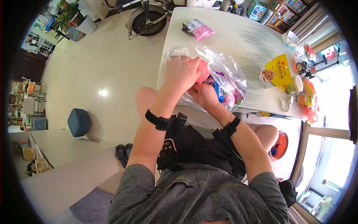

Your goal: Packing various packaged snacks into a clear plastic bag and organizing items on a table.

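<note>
On the white table (223, 25) a clear plastic bag (237, 75) lies spread open, with several colourful snack packets inside, one of them a blue packet (219, 89). My left hand (181, 70) is closed around a round pink item (203, 70) at the bag's left part; whether it is a lid or a container I cannot tell. Just below it, my right hand (205, 95) is bent inward with its fingertips close to the pink item; what these fingers touch is hidden. Behind the bag rests a pink and white packet (200, 29) on a dark item (188, 29).
To the right stand a yellow snack pouch (277, 71), a lidded tub (295, 84) and a coiled white cable (284, 103). More packets line the window side. A red bin (279, 145) is by my right knee; a blue stool (79, 122) is on the floor at left.
</note>
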A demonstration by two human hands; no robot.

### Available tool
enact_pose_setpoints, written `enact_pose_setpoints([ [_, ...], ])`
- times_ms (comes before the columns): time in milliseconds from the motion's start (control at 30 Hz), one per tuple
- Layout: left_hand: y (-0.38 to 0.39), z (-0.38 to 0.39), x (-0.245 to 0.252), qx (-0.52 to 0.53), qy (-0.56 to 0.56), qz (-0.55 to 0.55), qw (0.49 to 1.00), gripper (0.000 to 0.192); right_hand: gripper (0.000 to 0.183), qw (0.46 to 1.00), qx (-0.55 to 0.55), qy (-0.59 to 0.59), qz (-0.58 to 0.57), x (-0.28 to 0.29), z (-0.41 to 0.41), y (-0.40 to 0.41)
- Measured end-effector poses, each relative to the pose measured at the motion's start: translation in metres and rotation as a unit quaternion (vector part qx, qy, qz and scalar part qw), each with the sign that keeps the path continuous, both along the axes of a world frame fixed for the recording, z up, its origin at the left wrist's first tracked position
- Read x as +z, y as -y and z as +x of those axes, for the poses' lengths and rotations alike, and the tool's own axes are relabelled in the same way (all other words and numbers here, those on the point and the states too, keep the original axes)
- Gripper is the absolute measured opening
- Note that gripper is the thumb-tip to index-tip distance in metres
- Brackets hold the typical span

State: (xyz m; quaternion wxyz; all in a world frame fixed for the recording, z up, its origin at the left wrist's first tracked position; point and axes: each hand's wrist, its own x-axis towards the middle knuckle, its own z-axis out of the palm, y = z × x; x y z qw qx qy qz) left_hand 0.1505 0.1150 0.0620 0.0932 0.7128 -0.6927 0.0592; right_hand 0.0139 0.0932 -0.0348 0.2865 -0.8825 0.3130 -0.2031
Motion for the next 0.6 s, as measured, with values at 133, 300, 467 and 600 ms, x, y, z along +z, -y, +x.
enact_pose_setpoints([
  [133,0.001,0.004,-0.001,-0.009,-0.019,-0.01,1.0,0.042,0.032,1.0,-0.03,-0.007,0.004,-0.01,-0.002,-0.002],
  [300,0.0,0.007,-0.004,-0.042,-0.026,-0.041,0.998,0.034,0.035,0.986,-0.055,-0.145,-0.059,-0.005,-0.004,0.004],
  [467,-0.002,0.001,0.005,-0.047,-0.015,0.002,0.999,0.041,0.034,0.992,-0.045,-0.116,-0.015,-0.003,-0.007,0.003],
  [600,-0.003,0.001,0.006,-0.067,-0.011,-0.026,0.997,0.044,0.029,0.996,-0.058,-0.056,-0.046,0.002,-0.025,0.004],
])
